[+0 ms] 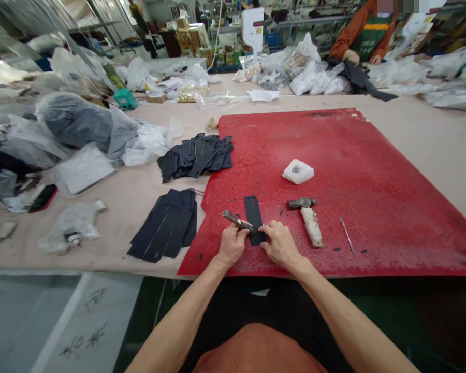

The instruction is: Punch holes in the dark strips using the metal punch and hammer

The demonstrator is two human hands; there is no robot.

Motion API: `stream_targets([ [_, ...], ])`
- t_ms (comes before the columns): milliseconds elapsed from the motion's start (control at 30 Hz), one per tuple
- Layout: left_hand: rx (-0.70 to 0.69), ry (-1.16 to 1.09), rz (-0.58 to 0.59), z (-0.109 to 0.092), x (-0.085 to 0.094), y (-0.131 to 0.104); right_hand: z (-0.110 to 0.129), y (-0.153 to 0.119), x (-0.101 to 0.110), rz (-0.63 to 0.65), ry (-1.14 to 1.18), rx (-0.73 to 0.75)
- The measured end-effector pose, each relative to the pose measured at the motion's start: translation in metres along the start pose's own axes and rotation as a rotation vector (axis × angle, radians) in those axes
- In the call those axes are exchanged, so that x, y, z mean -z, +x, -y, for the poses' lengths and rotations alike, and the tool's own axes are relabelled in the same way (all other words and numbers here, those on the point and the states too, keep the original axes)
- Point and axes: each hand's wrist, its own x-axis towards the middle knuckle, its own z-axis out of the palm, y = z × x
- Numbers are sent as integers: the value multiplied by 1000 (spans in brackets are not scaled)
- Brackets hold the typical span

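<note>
My left hand (232, 245) is closed around a metal rod-like punch (232, 216), which slants up and left over a dark strip of material (252, 208). The strip lies flat on a red mat (373, 191), with a slot near its far end. On the strip's right side, my right hand (280, 243) pinches its near part between thumb and fingers. A hammer (311, 224) with a white-wrapped handle lies right of my right hand. Beyond it sits a white block (298, 177) with small metal bits in its hollow. A thin metal hook-like tool (347, 234) lies farther right.
Left of the mat are a stack of dark panels (165, 225) and a heap of dark cut pieces (200, 155). Plastic bags (81, 122) crowd the table's left side. Across the table, a person in an apron (373, 39) handles dark material (357, 77).
</note>
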Motion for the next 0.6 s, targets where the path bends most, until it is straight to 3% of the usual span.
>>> stream_targets([
  [167, -4, 24, 31, 3, -8, 11, 3, -1, -8, -11, 38, -37],
  [367, -31, 34, 43, 8, -8, 7, 6, 0, -13, 0, 84, -94],
  [600, -48, 155, 59, 11, -11, 5, 6, -2, -16, -80, 442, -58],
])
